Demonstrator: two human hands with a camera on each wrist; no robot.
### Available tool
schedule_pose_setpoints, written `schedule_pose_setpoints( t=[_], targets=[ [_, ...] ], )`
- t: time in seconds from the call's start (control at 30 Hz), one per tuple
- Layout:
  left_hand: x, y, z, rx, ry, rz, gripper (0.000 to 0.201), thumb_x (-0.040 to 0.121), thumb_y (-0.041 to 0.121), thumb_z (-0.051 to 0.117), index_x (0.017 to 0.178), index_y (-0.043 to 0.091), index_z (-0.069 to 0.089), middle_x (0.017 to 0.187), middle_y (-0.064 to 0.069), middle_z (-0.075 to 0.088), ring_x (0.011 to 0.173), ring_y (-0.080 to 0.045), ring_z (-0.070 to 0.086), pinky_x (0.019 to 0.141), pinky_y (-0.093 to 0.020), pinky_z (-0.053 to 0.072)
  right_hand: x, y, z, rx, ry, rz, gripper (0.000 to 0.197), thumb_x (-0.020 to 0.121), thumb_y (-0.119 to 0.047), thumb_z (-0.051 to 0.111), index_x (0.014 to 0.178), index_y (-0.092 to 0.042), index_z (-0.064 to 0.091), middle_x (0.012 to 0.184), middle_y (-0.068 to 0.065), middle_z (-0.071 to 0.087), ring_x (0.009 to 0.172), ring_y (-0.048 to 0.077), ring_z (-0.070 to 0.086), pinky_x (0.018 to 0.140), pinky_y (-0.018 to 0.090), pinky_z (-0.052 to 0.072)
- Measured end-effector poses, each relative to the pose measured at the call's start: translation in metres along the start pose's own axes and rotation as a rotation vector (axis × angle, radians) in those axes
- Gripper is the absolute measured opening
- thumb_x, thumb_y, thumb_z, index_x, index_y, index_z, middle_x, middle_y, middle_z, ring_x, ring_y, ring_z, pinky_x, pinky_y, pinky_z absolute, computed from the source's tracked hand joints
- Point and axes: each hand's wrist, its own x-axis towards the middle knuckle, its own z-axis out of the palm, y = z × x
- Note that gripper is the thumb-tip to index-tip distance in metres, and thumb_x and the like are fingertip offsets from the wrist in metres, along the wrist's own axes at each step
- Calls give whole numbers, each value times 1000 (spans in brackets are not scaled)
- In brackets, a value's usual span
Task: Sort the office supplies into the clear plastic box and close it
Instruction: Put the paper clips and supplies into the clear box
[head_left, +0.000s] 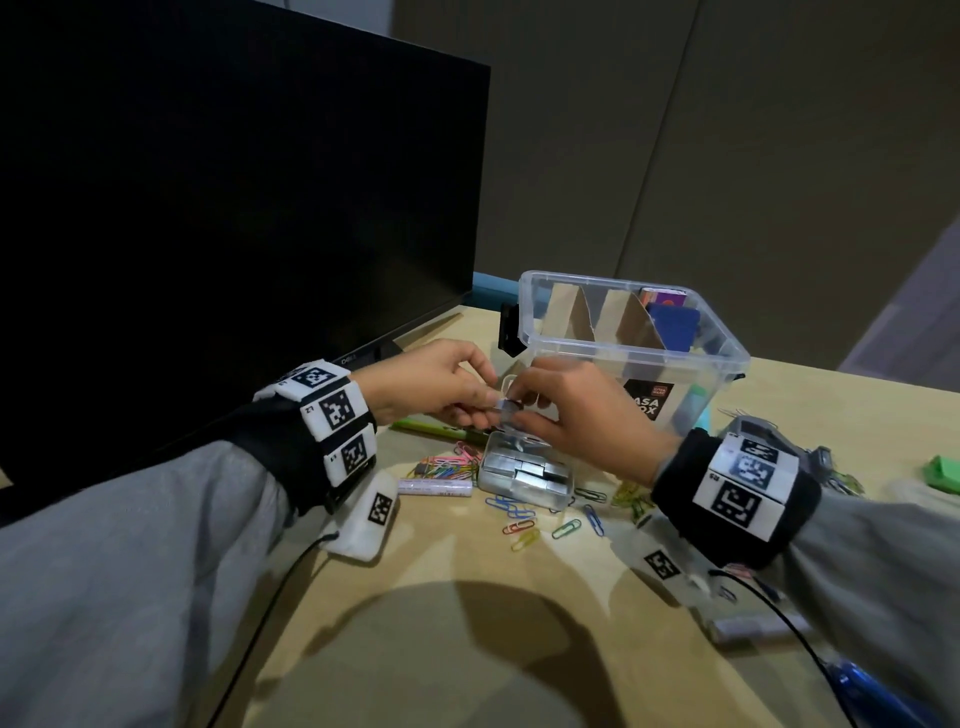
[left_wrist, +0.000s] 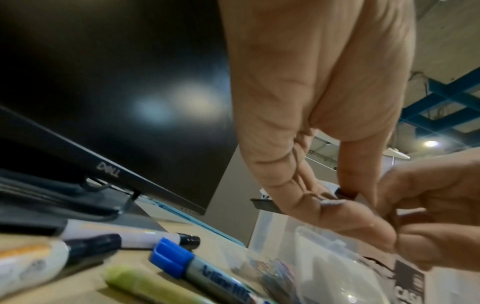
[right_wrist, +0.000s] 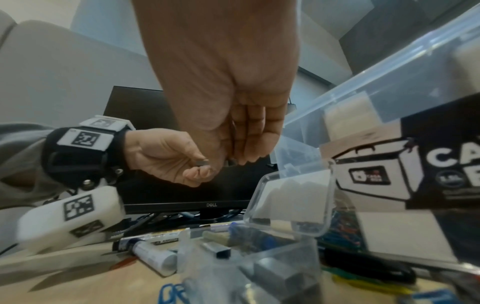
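The clear plastic box (head_left: 691, 358) is standing open at the far side of the desk (head_left: 441, 613), showing cardboard dividers and a black label. Just in front of it, a small clear case (head_left: 524, 475) is lying packed with silver staples. Above it, the left hand (head_left: 434, 387) and right hand (head_left: 582, 410) are both pinching one staple strip (head_left: 506, 405) between thumb and curled fingertips.

I see my left hand (head_left: 431, 382) and right hand (head_left: 582, 415) pinching a small grey metal staple strip (head_left: 506, 405) above an open clear staple case (head_left: 524, 475); clear plastic storage box (head_left: 691, 358) just behind, coloured paper clips (head_left: 519, 519) scattered on the wooden desk (head_left: 467, 623)
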Motion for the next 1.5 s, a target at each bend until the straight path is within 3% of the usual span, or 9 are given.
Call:
schedule_pose_setpoints(
  t=[0.23,0.37,0.53,0.7,0.9,1.07,1.17,1.33,1.5],
  targets=[
    [6,-3,15,23,39,44,22,92,9,64,112,1,59,88,-12,70,65,-8,65,58,-14,52,-5,11,-3,19,-51,36,12,90,-19,60,92,-11,69,84,-1,59,70,13,55,62,32,51],
    [9,-6,18,27,50,79,15,91,2,62,105,-5,65,79,-12,69,59,-6,63,59,-14,53,-7,15,-6,70,-93,61,15,92,-14,58,99,-11,70,88,-1,64,72,10,55,69,26,50],
    [12,-7,25,-58,89,-5,13,93,5,61,98,-6,67,77,-13,70,57,-9,64,57,-15,54,-10,14,-4,-54,-80,44,25,89,-34,63,107,-16,66,97,-2,63,83,14,59,69,35,55],
    [13,-6,32,-137,85,-104,13,93,2,60,96,-9,67,75,-16,69,56,-12,64,56,-17,56,-9,7,-1,-64,-105,28,16,89,-25,65,98,-11,68,89,2,62,78,16,58,70,33,54],
    [15,-13,27,437,309,-166,4,85,5,72,86,2,69,75,-11,70,60,-18,67,63,-28,60,-5,3,5,-214,-401,145,18,91,-25,58,100,-19,73,92,1,69,85,23,65,76,38,57],
    [15,-18,30,468,125,-296,16,85,7,73,96,-4,67,77,-16,70,59,-20,66,65,-29,61,4,-5,10,-277,-436,146,19,93,-23,54,100,-14,70,95,7,67,88,28,63,76,37,54],
    [17,-19,33,431,127,-284,15,84,2,73,97,-3,66,71,-13,65,56,-17,63,61,-26,60,10,-6,15,-257,-446,163,17,90,-18,58,101,-9,69,96,11,66,89,30,63,77,38,54],
    [19,-23,32,396,100,-283,18,84,1,72,99,-7,65,82,-19,68,60,-20,65,72,-33,61,12,-8,17,-214,-450,155,15,89,-12,60,103,-8,66,100,11,63,92,30,61,78,38,53],
    [19,-25,30,370,80,-285,13,84,2,73,93,-1,64,80,-18,69,59,-18,66,65,-28,60,10,-7,20,-198,-468,140,17,92,-14,58,104,-8,69,105,8,59,92,28,61,81,38,53]
  ],
)
